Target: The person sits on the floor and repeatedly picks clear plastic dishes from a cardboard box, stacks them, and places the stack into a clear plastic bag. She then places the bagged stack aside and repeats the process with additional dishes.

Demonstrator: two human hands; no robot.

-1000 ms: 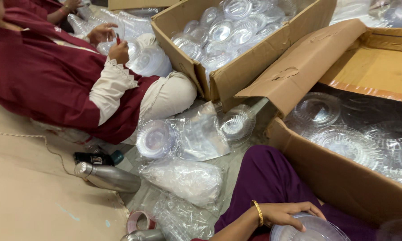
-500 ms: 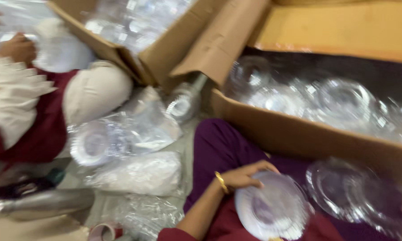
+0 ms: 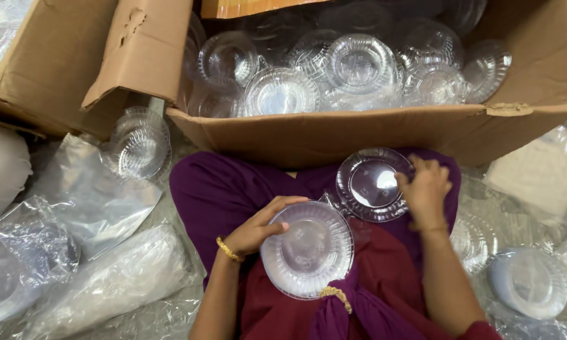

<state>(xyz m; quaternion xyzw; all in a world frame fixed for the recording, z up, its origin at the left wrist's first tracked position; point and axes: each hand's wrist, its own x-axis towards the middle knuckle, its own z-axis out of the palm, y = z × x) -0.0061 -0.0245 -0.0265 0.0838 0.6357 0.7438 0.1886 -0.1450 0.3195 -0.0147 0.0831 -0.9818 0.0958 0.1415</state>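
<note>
Two hands, two clear plastic bowls, over the lap in front of a carton full of the same.

L to R: crumpled clear plastic bags (image 3: 76, 252) on the floor at lower left, w/ a small stack of clear bowls (image 3: 139, 145) just above, beside the carton flap. Left hand (image 3: 258, 228), gold bangle (image 3: 228, 250) at the wrist, grips the near bowl (image 3: 307, 249) at its left rim, thumb over the edge; bowl sits centre-bottom of frame, over the maroon and purple cloth. Right hand (image 3: 424, 187) holds the second bowl (image 3: 370, 184) by its right rim, centre frame, just below the carton (image 3: 371, 132) wall. More bowls packed inside carton, top of frame. Blue-tinted bowl stack (image 3: 527, 281) in plastic wrap at lower right.
</note>
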